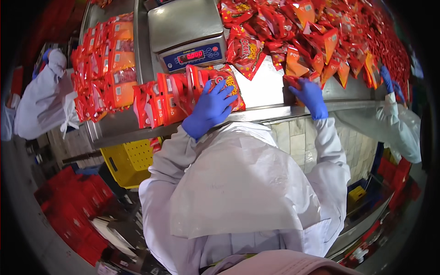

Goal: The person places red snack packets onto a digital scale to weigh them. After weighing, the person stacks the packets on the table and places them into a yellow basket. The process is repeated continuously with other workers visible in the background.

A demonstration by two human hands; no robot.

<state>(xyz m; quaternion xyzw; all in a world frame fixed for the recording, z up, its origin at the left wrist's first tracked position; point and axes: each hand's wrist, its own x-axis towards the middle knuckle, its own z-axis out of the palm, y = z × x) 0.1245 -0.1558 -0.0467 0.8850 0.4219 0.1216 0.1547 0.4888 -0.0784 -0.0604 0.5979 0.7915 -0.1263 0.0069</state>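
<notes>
My left hand [212, 109], in a blue glove, lies with fingers spread against the printed face of the end bag [237, 90] in a row of red snack bags [168, 98]. These bags stand packed on edge along the front of a steel table [264, 94]. Over to the right, my blue-gloved right hand [311, 98] has its fingers on a red bag [291, 81] near the table's front rim; part of that bag is hidden by the hand. Behind it spreads a large heap of loose red and orange bags [319, 41].
A steel weighing scale [187, 25] with a lit display stands behind the row. More bags are stacked in rows [113, 62] at left. Co-workers' sleeves show at left [41, 99] and right [400, 123]. A yellow perforated crate [129, 165] sits below the table.
</notes>
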